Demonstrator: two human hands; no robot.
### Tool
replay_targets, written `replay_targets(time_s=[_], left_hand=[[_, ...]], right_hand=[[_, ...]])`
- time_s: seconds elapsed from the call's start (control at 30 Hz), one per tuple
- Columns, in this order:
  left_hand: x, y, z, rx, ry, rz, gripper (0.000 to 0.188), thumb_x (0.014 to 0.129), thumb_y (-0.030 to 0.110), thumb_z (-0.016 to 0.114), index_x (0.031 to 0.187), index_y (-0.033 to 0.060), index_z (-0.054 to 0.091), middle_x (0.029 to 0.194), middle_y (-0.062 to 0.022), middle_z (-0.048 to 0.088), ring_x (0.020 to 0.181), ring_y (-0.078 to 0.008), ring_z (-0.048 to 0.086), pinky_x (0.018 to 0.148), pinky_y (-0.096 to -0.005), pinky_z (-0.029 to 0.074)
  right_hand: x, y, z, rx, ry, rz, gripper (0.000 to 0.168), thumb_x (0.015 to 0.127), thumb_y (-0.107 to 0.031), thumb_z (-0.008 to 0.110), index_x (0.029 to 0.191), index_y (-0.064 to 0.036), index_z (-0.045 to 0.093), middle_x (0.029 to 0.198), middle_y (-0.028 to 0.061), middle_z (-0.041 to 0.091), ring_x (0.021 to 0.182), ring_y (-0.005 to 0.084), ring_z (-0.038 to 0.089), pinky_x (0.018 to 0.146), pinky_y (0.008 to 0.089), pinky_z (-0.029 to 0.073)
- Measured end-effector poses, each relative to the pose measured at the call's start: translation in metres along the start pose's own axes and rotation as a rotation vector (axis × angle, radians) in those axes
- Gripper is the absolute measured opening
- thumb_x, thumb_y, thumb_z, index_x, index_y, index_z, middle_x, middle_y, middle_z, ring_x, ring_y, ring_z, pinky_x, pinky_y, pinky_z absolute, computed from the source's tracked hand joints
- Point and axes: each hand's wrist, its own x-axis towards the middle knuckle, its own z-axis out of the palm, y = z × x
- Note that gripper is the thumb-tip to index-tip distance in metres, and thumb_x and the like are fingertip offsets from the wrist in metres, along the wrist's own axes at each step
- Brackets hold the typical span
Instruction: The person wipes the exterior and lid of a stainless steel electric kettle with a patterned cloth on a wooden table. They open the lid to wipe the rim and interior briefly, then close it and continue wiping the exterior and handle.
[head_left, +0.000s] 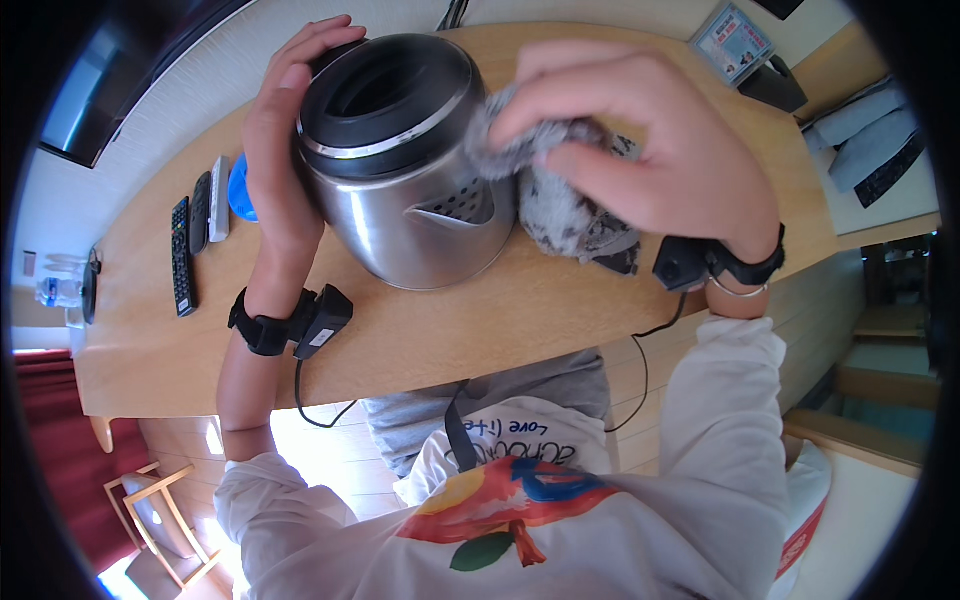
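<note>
An electric kettle (420, 225) of brushed metal with a black lid and collar stands on the wooden desk, tilted slightly in my view. Its pointed spout, with a perforated strainer behind it, faces right and toward me. My left hand (289, 127) lies against the kettle's left side, fingers wrapped up toward the black part at the back. In my right hand (637, 127) a grey, mottled cloth (555, 195) is pinched between thumb and fingers. Part of the cloth touches or nearly touches the kettle's upper right side; the rest hangs down to the desk. The right hand is slightly blurred.
Left of the kettle lie several remote controls (182, 255) and a blue object (241, 191). A sign in a clear stand (733, 46) and a black box (774, 84) are at the far right. Folded grey cloths (862, 135) rest beyond. Cables hang from both wrist devices.
</note>
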Motion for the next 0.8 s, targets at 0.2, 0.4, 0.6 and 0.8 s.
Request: replay_targets(time_s=[0.2, 0.4, 0.6, 0.8], left_hand=[[0.006, 0.026, 0.001, 0.423, -0.046, 0.049, 0.052, 0.095, 0.031, 0.047, 0.133, -0.0019, 0.061, 0.15, -0.0199, 0.05, 0.142, -0.0279, 0.045, 0.118, -0.0362, 0.029], [0.019, 0.053, 0.007, 0.372, -0.145, 0.011, 0.047, 0.09, 0.02, 0.058, 0.13, -0.0027, 0.063, 0.14, -0.0187, 0.06, 0.135, -0.0259, 0.053, 0.116, -0.0374, 0.034], [0.029, 0.05, -0.002, 0.327, -0.321, -0.135, 0.038, 0.09, 0.002, 0.058, 0.127, -0.0053, 0.064, 0.127, -0.0181, 0.069, 0.123, -0.0244, 0.063, 0.11, -0.0357, 0.043], [0.026, 0.048, -0.004, 0.377, -0.325, -0.083, 0.036, 0.092, -0.002, 0.055, 0.126, -0.0056, 0.065, 0.125, -0.017, 0.07, 0.121, -0.024, 0.064, 0.11, -0.0355, 0.044]], right_hand=[[-0.001, 0.008, 0.004, -0.153, 0.111, 0.117, 0.019, 0.083, 0.007, 0.062, 0.1, 0.001, 0.067, 0.091, 0.0106, 0.062, 0.08, 0.0251, 0.059, 0.074, 0.0326, 0.047], [-0.003, 0.007, 0.006, -0.114, 0.122, 0.043, 0.02, 0.083, 0.008, 0.061, 0.103, 0.002, 0.065, 0.093, 0.0123, 0.063, 0.086, 0.0272, 0.062, 0.079, 0.0331, 0.049], [0.001, 0.006, 0.013, -0.079, 0.129, 0.035, 0.02, 0.083, 0.01, 0.059, 0.101, 0.003, 0.063, 0.094, 0.0135, 0.062, 0.085, 0.0279, 0.061, 0.078, 0.033, 0.048], [-0.001, 0.004, 0.016, -0.082, 0.141, 0.006, 0.021, 0.081, 0.011, 0.059, 0.1, 0.004, 0.062, 0.091, 0.0138, 0.058, 0.08, 0.0287, 0.057, 0.075, 0.033, 0.046]])
